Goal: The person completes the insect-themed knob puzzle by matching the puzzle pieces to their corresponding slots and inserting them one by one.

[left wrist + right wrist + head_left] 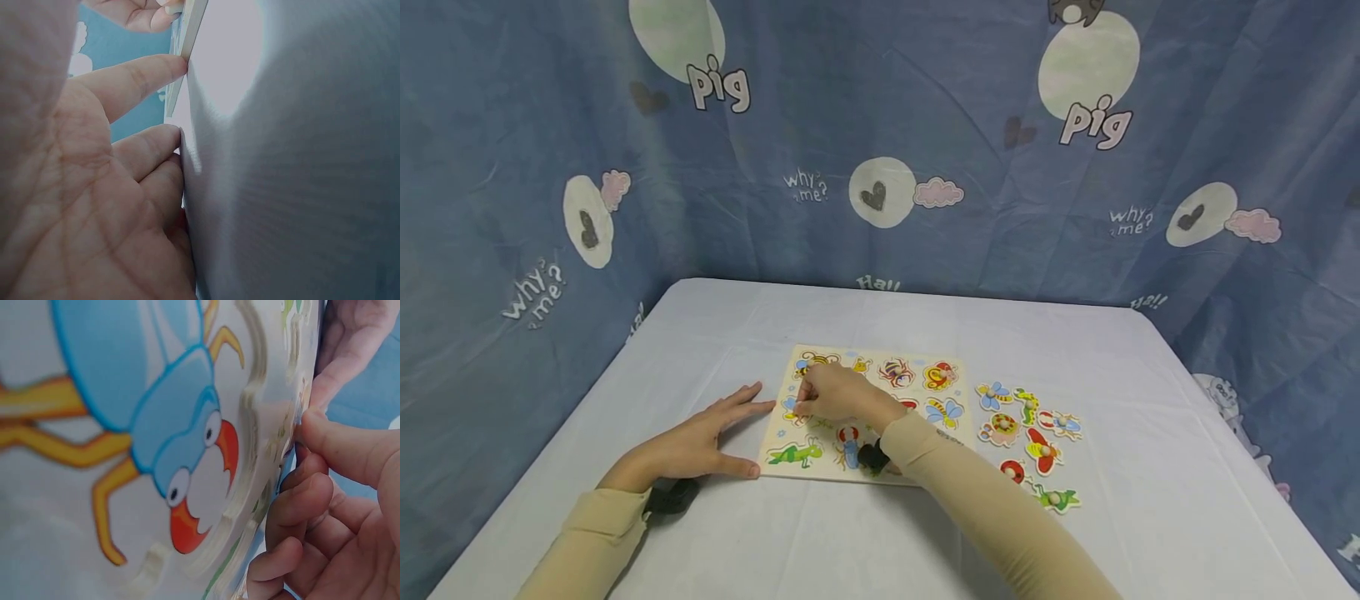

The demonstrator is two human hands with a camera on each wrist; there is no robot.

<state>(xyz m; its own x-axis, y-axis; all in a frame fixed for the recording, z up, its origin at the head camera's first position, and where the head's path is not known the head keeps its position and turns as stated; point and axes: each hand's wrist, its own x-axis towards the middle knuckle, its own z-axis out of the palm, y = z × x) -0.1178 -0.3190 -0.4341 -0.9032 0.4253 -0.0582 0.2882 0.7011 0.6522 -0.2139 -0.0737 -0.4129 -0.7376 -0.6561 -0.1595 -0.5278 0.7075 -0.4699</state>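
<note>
A wooden insect puzzle board (827, 478) lies flat on the table, printed with bugs in cut-out recesses. Over its left side, my right hand (842, 393) pinches a puzzle piece between thumb and index finger; the hand largely hides it. Blue and yellow show around the fingertips there. In the right wrist view, a blue beetle picture (169, 412) with red pincers fills the near part of the board. My left hand (703, 437) rests on the cloth with fingers spread, its thumb and a fingertip touching the board's left edge. It holds nothing.
Right of the board lie several loose knobbed insect pieces, among them a red-winged bug (1043, 451), a green grasshopper (1060, 498) and a ladybug (1012, 471) partly behind my right sleeve. White cloth covers the table (1157, 467). A blue printed curtain (985, 242) stands behind.
</note>
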